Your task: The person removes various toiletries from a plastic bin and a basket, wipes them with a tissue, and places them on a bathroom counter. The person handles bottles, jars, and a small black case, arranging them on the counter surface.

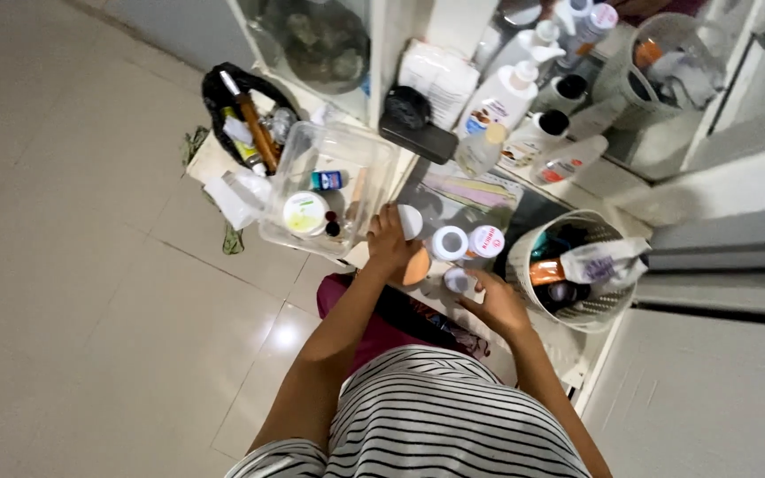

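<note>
My left hand [389, 243] is closed around a white-capped bottle [410, 220] and an orange teardrop sponge [416, 265] at the near edge of a vanity shelf [577, 350]. My right hand [498, 305] grips a small white-capped jar [458, 281] just to the right. Two more small jars [450, 242] with white and red-printed lids [486, 241] stand right behind the hands. A clear plastic bin [378, 155] with a round tub [305, 213] and small bottles sits to the left of my left hand.
A white perforated basket [524, 270] with tubes and a pouch stands right of the hands. Lotion bottles [502, 97], a black pouch [409, 106] and a mirror line the back. A black bag [214, 93] of brushes sits left. Tiled floor [73, 265] lies left.
</note>
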